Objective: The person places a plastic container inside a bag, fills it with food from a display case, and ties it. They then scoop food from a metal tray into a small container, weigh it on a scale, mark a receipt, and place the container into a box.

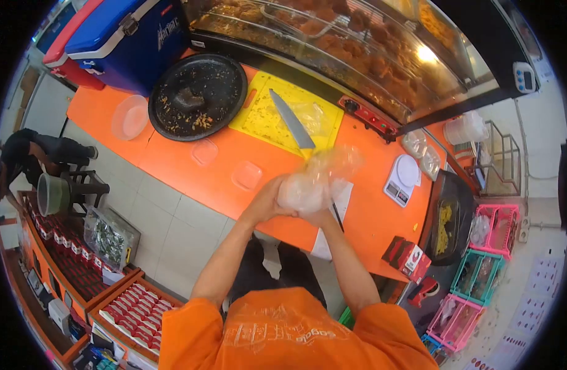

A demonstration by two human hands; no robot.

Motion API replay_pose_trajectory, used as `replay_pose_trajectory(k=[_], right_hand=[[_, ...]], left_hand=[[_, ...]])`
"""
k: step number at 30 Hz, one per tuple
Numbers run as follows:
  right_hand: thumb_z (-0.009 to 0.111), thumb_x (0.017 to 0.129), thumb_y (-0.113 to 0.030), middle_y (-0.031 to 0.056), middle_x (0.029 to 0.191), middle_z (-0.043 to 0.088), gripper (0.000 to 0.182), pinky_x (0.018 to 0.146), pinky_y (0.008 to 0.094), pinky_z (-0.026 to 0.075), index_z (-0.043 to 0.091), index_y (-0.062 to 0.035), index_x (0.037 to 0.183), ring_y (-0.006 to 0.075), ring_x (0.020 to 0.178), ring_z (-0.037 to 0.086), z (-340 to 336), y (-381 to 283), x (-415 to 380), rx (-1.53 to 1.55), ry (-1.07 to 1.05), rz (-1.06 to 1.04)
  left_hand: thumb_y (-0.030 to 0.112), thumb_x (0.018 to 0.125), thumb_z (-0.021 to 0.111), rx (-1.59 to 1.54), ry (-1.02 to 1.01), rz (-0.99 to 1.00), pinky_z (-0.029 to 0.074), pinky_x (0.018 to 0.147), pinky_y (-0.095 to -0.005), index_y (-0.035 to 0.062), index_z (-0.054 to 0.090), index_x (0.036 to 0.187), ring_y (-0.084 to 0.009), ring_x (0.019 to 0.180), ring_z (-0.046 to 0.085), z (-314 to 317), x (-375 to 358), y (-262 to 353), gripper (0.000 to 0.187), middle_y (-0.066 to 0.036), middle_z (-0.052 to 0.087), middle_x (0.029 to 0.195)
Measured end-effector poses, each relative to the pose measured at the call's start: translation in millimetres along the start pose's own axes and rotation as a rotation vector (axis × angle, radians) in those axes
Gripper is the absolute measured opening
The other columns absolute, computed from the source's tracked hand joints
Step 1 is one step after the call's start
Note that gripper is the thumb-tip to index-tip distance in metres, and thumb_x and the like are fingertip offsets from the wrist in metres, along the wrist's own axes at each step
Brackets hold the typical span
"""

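Note:
Both hands are on a clear plastic bag (pixel 303 190) with something whitish in its lower part. My left hand (pixel 270 202) wraps round the bag's left side. My right hand (pixel 320 213) closes on it from the lower right, its fingers partly covered by the bag. The bag's loose, see-through top flares out to the upper right. Just beyond it lies a knife (pixel 291 120) with a yellow handle, resting on a yellow cutting board (pixel 268 126). White paper with a dark pen-like stick (pixel 338 217) lies beside my right hand.
A black round tray (pixel 225 102) with crumbs, two clear lids (pixel 246 176) and a pink tub (pixel 129 117) stand left on the orange table (pixel 179 163). A glass food warmer (pixel 357 46) runs along the back. On the right are a scale (pixel 402 179) and a small box (pixel 407 259).

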State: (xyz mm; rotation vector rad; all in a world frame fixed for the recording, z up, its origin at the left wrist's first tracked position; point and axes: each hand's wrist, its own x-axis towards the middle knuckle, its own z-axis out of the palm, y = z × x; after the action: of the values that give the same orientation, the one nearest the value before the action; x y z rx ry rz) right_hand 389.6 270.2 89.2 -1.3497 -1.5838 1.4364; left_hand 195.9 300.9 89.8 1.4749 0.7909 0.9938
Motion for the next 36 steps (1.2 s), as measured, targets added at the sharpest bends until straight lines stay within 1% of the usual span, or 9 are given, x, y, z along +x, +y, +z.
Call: replay_pose_trajectory(k=[8,13,15,18,20,26,30,32,36], right_hand=[[0.085,0.071,-0.026,0.0067,0.138,0.052,0.072,0.111,0.0401,0.035,0.051,-0.0139,0.134,0.0254,0.129,0.045,-2.1,95.4,2.4,-0.468,-0.079,-0.309],[0.088,0.061,-0.032,0.0130,0.127,0.057,0.080,0.105,0.0394,0.041,0.053,-0.0080,0.129,0.0262,0.121,0.053,-4.7,-38.4,-8.1,0.048,0.031,0.175],[0.088,0.062,-0.030,0.0138,0.129,0.056,0.079,0.104,0.0401,0.042,0.053,-0.0074,0.129,0.0275,0.122,0.052,8.6,2.5,-7.7,0.007,0.227,-0.060],[0.087,0.067,-0.021,0.0110,0.133,0.052,0.086,0.105,0.0400,0.041,0.041,-0.0059,0.138,0.0230,0.122,0.051,-0.9,-13.8,-16.2,-0.054,0.176,-0.135],[0.085,0.069,-0.019,0.0126,0.132,0.052,0.086,0.103,0.0403,0.042,0.039,-0.0056,0.140,0.0237,0.121,0.052,6.9,-6.5,-28.6,0.305,0.137,-0.020],[0.069,0.084,-0.028,0.0210,0.116,0.060,0.067,0.088,0.0386,0.051,0.039,-0.0046,0.139,0.0300,0.108,0.061,30.5,-42.9,-65.4,0.104,0.514,0.156],[0.065,0.086,-0.033,0.0222,0.096,0.065,0.062,0.072,0.0416,0.053,0.040,-0.0068,0.137,0.0341,0.085,0.066,26.2,-47.2,-78.0,-0.062,0.392,0.359],[0.065,0.086,-0.034,0.0203,0.078,0.064,0.062,0.059,0.0463,0.050,0.040,-0.0083,0.136,0.0367,0.067,0.064,5.9,-39.2,-68.7,-0.301,0.495,0.139],[0.071,0.082,-0.031,0.0207,0.097,0.065,0.061,0.070,0.0440,0.052,0.044,-0.0092,0.132,0.0366,0.085,0.065,-50.6,-80.8,-68.8,-0.240,0.573,-0.007]], left_hand=[[0.019,0.060,0.082,0.699,0.074,0.003,0.040,0.099,-0.0444,0.0046,0.057,0.117,-0.0351,0.118,0.050,1.8,-18.2,-33.8,0.064,-0.013,0.058,0.118],[0.017,0.063,0.079,0.825,0.000,0.004,0.036,0.102,-0.0464,0.0051,0.059,0.116,-0.0347,0.121,0.046,3.1,-20.9,-60.8,0.058,-0.012,0.055,0.120],[0.018,0.065,0.079,0.665,-0.028,0.005,0.036,0.101,-0.0479,0.0047,0.059,0.117,-0.0366,0.119,0.047,8.6,-12.9,-38.5,0.057,-0.013,0.057,0.116],[0.019,0.069,0.079,0.625,-0.139,0.148,0.042,0.094,-0.0479,0.0031,0.059,0.116,-0.0370,0.110,0.054,17.6,-12.1,-16.5,0.054,-0.016,0.062,0.108],[0.019,0.075,0.078,0.194,-0.248,-0.133,0.049,0.079,-0.0470,0.0007,0.061,0.112,-0.0381,0.092,0.062,21.3,-29.2,-25.7,0.045,-0.020,0.066,0.094],[0.020,0.091,0.061,0.613,-0.029,-0.382,0.049,0.059,-0.0432,-0.0018,0.065,0.097,-0.0384,0.063,0.063,58.2,-57.8,30.6,0.022,-0.021,0.063,0.070],[0.020,0.096,0.051,0.809,-0.026,-0.087,0.048,0.058,-0.0443,-0.0015,0.066,0.085,-0.0389,0.060,0.062,68.9,-46.3,47.4,0.028,-0.020,0.062,0.066],[0.018,0.095,0.048,0.947,-0.005,-0.305,0.046,0.058,-0.0455,-0.0019,0.063,0.074,-0.0392,0.061,0.061,69.7,-15.8,88.4,0.033,-0.021,0.061,0.066],[0.018,0.092,0.049,0.825,0.158,0.085,0.045,0.057,-0.0455,-0.0035,0.060,0.069,-0.0395,0.059,0.059,79.6,34.1,141.1,0.033,-0.022,0.058,0.065]])
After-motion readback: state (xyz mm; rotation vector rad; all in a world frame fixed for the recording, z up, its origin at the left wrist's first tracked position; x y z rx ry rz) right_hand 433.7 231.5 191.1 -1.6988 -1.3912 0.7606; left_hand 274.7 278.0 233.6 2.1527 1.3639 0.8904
